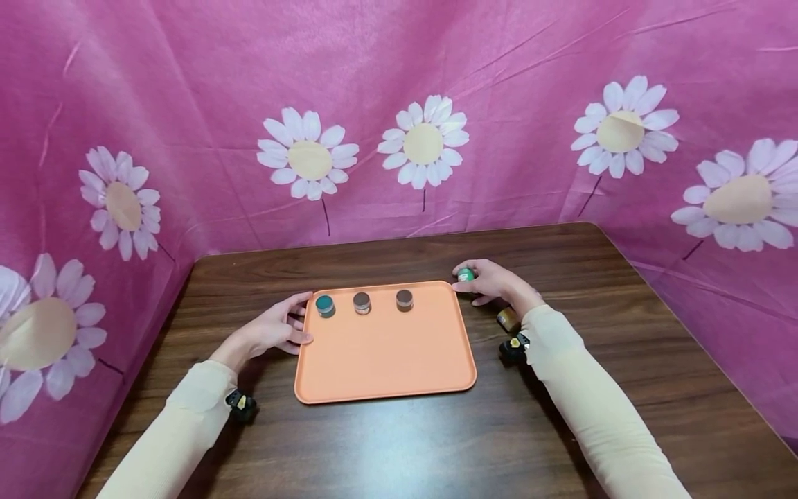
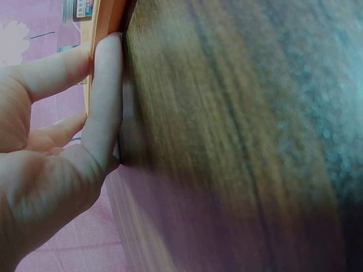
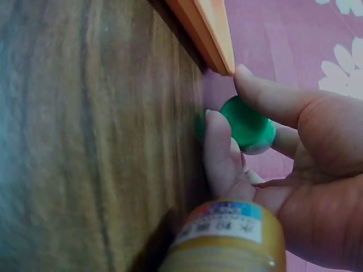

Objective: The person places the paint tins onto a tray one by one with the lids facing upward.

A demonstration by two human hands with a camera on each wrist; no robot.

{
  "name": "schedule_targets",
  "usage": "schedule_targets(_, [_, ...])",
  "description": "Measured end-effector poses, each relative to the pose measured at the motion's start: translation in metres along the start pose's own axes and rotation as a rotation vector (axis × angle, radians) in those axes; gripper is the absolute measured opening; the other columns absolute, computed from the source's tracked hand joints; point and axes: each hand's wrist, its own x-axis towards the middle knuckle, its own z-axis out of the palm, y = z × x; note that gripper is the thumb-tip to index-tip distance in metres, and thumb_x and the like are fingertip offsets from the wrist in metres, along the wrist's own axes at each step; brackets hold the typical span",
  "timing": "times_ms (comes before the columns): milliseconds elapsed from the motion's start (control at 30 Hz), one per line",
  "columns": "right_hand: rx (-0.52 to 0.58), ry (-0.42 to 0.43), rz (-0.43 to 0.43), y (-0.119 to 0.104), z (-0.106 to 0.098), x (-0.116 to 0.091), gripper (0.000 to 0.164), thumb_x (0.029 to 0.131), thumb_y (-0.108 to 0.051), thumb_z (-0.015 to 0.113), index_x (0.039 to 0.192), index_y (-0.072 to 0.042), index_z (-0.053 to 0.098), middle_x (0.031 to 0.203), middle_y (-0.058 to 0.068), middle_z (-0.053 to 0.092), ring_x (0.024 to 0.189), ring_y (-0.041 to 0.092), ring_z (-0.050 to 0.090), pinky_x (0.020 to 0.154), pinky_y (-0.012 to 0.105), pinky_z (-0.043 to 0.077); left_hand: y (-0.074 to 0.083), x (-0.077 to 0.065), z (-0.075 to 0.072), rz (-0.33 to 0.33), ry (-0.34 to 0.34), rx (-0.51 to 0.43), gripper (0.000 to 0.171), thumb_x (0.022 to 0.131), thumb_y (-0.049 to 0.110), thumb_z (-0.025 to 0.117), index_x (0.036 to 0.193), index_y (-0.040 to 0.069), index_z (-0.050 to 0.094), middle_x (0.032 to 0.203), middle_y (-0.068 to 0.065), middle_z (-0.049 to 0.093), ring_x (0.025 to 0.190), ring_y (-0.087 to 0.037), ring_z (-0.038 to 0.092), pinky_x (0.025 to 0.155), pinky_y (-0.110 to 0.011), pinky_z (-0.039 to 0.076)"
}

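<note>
On the orange tray (image 1: 386,360), a teal paint jar (image 1: 325,305) and two brown paint jars, one in the middle (image 1: 361,303) and one to the right (image 1: 404,300), form a row along the far side. My left hand (image 1: 278,326) rests at the tray's left edge, its fairly straight fingers and thumb touching the rim. Just beyond the tray's far right corner, my right hand (image 1: 489,281) holds a small green paint jar (image 3: 247,124) between thumb and curled fingers. The thumb tip is right at the tray corner. Behind that hand, near the wrist, lies a yellow-gold paint jar (image 3: 227,235).
The brown wooden table (image 1: 399,443) extends around the tray on all sides. A pink cloth with white daisies (image 1: 486,69) hangs behind and beside it. Black wrist cameras sit under both sleeves, the right one (image 1: 514,349) close to the yellow-gold jar.
</note>
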Motion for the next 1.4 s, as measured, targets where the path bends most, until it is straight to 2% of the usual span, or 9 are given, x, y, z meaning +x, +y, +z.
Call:
schedule_targets(233, [-0.036,0.044,-0.037,-0.004,0.002,-0.003,0.050,0.095,-0.014,0.073,0.140,-0.002,0.053,0.126,0.022,0.054,0.098,0.025,0.058,0.069,0.036,0.062,0.000,0.003,0.000,-0.012,0.011,0.006,0.100,0.084,-0.011,0.073,0.162,0.007,0.013,0.138,-0.026,0.028,0.100,-0.026,0.052,0.072,-0.044,0.062])
schedule_targets(367, [-0.002,0.040,-0.068,-0.007,-0.002,-0.006,0.052,0.095,-0.016,0.073,0.141,-0.004,0.053,0.124,0.021,0.055,0.098,0.026,0.059,0.071,0.038,0.062,0.003,0.006,0.001,-0.008,0.004,0.008,0.099,0.085,-0.010,0.073,0.162,0.007,0.014,0.139,-0.026,0.028,0.101,-0.026,0.053,0.073,-0.044,0.062])
schedule_targets(633, [0.037,-0.007,-0.242,-0.019,0.003,-0.012,0.055,0.095,-0.017,0.073,0.142,-0.002,0.050,0.117,0.019,0.055,0.104,0.036,0.060,0.079,0.046,0.060,0.003,0.004,0.002,-0.011,0.013,-0.003,0.099,0.085,-0.010,0.073,0.162,0.007,0.014,0.139,-0.026,0.028,0.102,-0.027,0.052,0.072,-0.044,0.062])
schedule_targets(800, [0.065,-0.048,-0.304,-0.025,0.011,-0.013,0.058,0.094,-0.018,0.075,0.142,0.000,0.050,0.112,0.017,0.058,0.104,0.041,0.058,0.080,0.048,0.059,0.001,0.000,0.000,-0.007,0.020,0.003,0.099,0.084,-0.009,0.074,0.162,0.006,0.014,0.138,-0.027,0.028,0.102,-0.027,0.050,0.071,-0.044,0.062])
schedule_targets(1067, [0.168,-0.172,-0.291,-0.027,0.021,-0.019,0.060,0.094,-0.010,0.074,0.146,0.000,0.047,0.109,0.015,0.058,0.085,0.034,0.061,0.076,0.050,0.059,-0.003,-0.001,0.000,-0.008,0.021,-0.007,0.100,0.084,-0.009,0.074,0.162,0.007,0.014,0.138,-0.026,0.028,0.102,-0.027,0.050,0.072,-0.045,0.062])
schedule_targets(1233, [0.130,-0.184,-0.304,-0.025,0.025,-0.019,0.061,0.091,-0.006,0.076,0.145,0.001,0.048,0.105,0.014,0.059,0.085,0.033,0.062,0.074,0.045,0.060,-0.003,-0.001,0.001,-0.002,0.019,-0.007,0.100,0.084,-0.009,0.074,0.162,0.007,0.014,0.137,-0.025,0.027,0.101,-0.026,0.049,0.072,-0.044,0.062])
schedule_targets(1400, [0.059,-0.159,-0.310,-0.018,0.027,-0.012,0.059,0.090,-0.005,0.077,0.142,-0.002,0.052,0.106,0.012,0.061,0.085,0.024,0.060,0.072,0.036,0.058,-0.003,-0.001,0.002,-0.001,0.021,-0.002,0.100,0.084,-0.009,0.074,0.162,0.007,0.015,0.137,-0.025,0.028,0.100,-0.026,0.049,0.071,-0.044,0.062])
